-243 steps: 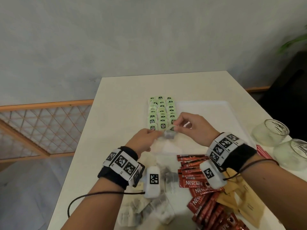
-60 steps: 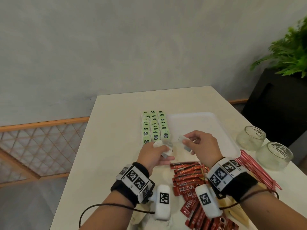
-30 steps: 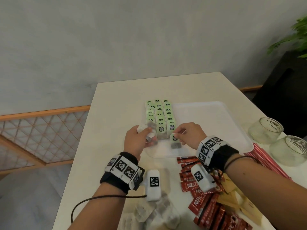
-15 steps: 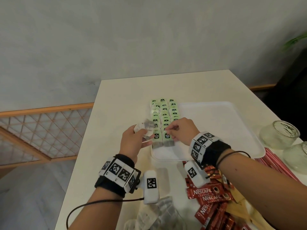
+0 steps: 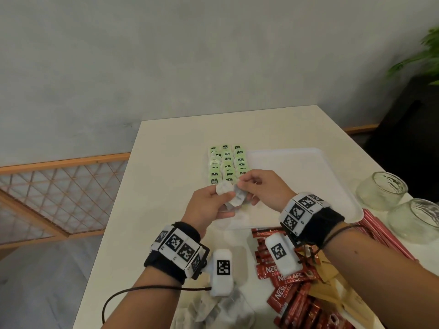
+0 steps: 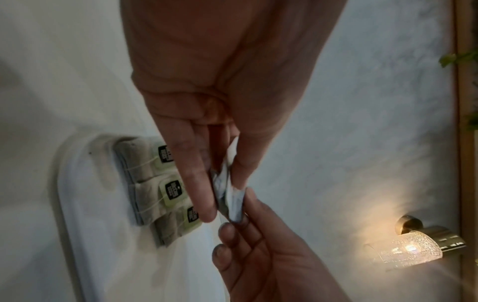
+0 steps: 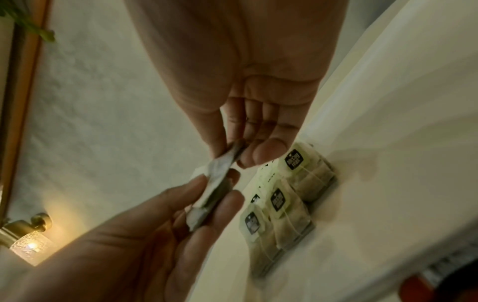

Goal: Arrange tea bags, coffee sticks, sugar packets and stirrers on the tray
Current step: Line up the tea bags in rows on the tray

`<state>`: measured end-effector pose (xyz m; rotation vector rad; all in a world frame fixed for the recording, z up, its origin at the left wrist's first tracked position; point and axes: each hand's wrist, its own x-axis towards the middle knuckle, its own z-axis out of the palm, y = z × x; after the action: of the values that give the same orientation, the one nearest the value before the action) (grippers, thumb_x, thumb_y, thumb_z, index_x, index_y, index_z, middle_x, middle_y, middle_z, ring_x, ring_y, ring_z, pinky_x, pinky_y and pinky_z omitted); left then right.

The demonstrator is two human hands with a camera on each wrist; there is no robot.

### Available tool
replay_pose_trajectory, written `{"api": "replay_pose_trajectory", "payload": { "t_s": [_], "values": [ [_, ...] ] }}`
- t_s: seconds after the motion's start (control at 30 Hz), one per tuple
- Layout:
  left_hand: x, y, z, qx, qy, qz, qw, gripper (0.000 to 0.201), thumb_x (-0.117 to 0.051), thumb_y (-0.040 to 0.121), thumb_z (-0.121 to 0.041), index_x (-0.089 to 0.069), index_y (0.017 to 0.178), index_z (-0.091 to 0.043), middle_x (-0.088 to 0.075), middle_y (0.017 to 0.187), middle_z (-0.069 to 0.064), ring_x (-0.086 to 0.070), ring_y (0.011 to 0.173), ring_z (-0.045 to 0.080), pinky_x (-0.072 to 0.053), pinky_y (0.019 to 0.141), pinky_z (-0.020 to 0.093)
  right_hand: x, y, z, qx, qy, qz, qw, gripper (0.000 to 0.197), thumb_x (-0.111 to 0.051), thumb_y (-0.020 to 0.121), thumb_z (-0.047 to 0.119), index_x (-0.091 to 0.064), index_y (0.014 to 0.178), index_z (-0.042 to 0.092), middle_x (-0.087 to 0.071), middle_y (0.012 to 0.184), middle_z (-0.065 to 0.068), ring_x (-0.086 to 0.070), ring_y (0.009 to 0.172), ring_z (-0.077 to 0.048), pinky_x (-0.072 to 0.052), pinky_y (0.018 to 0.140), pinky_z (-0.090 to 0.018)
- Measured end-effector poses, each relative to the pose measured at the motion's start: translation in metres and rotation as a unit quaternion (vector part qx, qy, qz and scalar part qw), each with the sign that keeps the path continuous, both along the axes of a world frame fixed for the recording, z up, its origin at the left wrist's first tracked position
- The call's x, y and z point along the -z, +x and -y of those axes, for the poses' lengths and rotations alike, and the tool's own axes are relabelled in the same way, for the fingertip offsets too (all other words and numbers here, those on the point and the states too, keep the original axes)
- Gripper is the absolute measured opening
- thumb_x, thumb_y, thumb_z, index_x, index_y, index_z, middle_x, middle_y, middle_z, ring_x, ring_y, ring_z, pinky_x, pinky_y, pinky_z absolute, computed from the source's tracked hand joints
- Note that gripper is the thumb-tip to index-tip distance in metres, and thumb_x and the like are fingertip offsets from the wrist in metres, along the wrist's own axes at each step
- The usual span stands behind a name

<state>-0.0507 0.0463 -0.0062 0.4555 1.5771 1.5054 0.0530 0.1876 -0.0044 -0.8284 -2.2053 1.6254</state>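
Both hands (image 5: pixel 234 198) hiding tea bags (image 5: pixel 231 197)

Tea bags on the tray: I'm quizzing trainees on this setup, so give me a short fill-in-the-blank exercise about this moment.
1. The tea bags already laid on the tray form ___ columns.
2. The loose tea bags are held by ___ hands.
3. The coffee sticks are ___ in colour.
4. Beside the tray stand ___ glass jars.

Missing words: three; both; red; two

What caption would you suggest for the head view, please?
Both hands, left hand and right hand, pinch tea bags above the tray.
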Motion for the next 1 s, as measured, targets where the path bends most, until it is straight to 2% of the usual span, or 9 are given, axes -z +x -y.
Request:
{"api": "replay_pose_trajectory", "payload": {
  "t_s": [0.13,0.23,0.4,0.47,0.57,0.7,0.77,0.9,1.0],
  "values": [
    [0.000,0.004,0.000,-0.020,-0.033,0.043,0.998,0.028,-0.054,0.101,-0.022,-0.064,0.116,-0.001,-0.074,0.101,0.020,-0.075,0.086,0.029,-0.061,0.065,0.029,-0.002,0.018,-0.008,0.043,0.004,-0.036,0.998,0.008,-0.070,0.087,0.013,-0.066,0.094,0.009,-0.068,0.086,-0.014,-0.065,0.060,-0.019,-0.056,0.056,-0.032],
    [0.000,0.007,0.000,-0.037,-0.059,0.080,0.994,0.031,-0.052,0.101,-0.020,-0.059,0.119,0.005,-0.072,0.102,0.025,-0.075,0.082,0.030,-0.061,0.061,0.028,-0.001,0.029,-0.012,0.083,0.032,-0.066,0.994,0.010,-0.075,0.083,0.016,-0.067,0.090,0.015,-0.071,0.091,-0.009,-0.070,0.070,-0.025,-0.059,0.068,-0.043],
    [-0.007,0.022,-0.010,-0.017,-0.027,0.129,0.991,0.039,-0.064,0.095,-0.028,-0.061,0.118,0.003,-0.069,0.108,0.026,-0.075,0.083,0.029,-0.059,0.061,0.025,0.002,0.040,0.004,0.044,0.129,-0.047,0.989,0.018,-0.083,0.073,0.015,-0.068,0.079,0.022,-0.070,0.089,0.007,-0.066,0.081,-0.002,-0.050,0.076,-0.015],
    [-0.009,0.023,-0.016,-0.034,-0.017,0.107,0.994,0.040,-0.071,0.090,-0.025,-0.062,0.115,0.006,-0.069,0.104,0.027,-0.075,0.078,0.028,-0.060,0.063,0.027,0.003,0.043,0.013,0.021,0.130,-0.067,0.989,0.015,-0.081,0.072,0.005,-0.070,0.079,0.013,-0.067,0.090,0.002,-0.064,0.084,-0.002,-0.051,0.075,-0.015],
    [-0.009,0.023,-0.019,-0.021,-0.022,0.018,0.999,0.018,-0.067,0.091,-0.012,-0.066,0.100,0.004,-0.074,0.091,0.020,-0.074,0.071,0.024,-0.061,0.066,0.029,0.004,0.045,0.015,-0.002,0.124,-0.080,0.989,0.013,-0.073,0.077,-0.003,-0.070,0.079,0.009,-0.066,0.091,-0.001,-0.065,0.085,-0.006,-0.054,0.075,-0.018],
    [-0.008,0.023,-0.019,0.017,-0.039,-0.065,0.997,0.016,-0.061,0.094,-0.012,-0.068,0.102,0.000,-0.076,0.093,0.016,-0.075,0.074,0.020,-0.059,0.061,0.026,0.004,0.042,0.000,0.060,0.130,-0.058,0.988,0.014,-0.065,0.089,0.014,-0.068,0.097,0.026,-0.066,0.093,0.009,-0.065,0.078,-0.016,-0.056,0.073,-0.030],
    [-0.006,0.025,-0.019,0.041,-0.041,-0.085,0.995,0.016,-0.061,0.094,-0.013,-0.068,0.101,-0.001,-0.076,0.094,0.015,-0.075,0.076,0.020,-0.059,0.062,0.026,0.003,0.039,-0.005,0.064,0.108,-0.030,0.992,0.013,-0.063,0.092,0.022,-0.066,0.104,0.025,-0.065,0.093,0.007,-0.066,0.077,-0.021,-0.058,0.072,-0.033],
    [0.001,0.024,-0.016,0.049,-0.060,-0.103,0.992,0.016,-0.057,0.097,-0.018,-0.069,0.095,-0.007,-0.074,0.096,0.017,-0.073,0.079,0.025,-0.060,0.066,0.031,0.005,0.036,-0.011,0.015,0.088,0.034,0.995,0.008,-0.061,0.094,0.016,-0.068,0.090,0.018,-0.070,0.080,0.000,-0.067,0.069,-0.015,-0.058,0.066,-0.029],
    [0.009,0.009,-0.010,0.010,-0.085,-0.128,0.988,0.026,-0.050,0.100,-0.025,-0.069,0.103,-0.007,-0.063,0.093,0.023,-0.067,0.084,0.032,-0.061,0.065,0.032,0.015,0.038,-0.017,-0.012,0.106,0.109,0.988,0.008,-0.061,0.094,0.016,-0.069,0.090,0.016,-0.071,0.081,-0.001,-0.067,0.068,-0.013,-0.055,0.063,-0.025]
  ]
}}
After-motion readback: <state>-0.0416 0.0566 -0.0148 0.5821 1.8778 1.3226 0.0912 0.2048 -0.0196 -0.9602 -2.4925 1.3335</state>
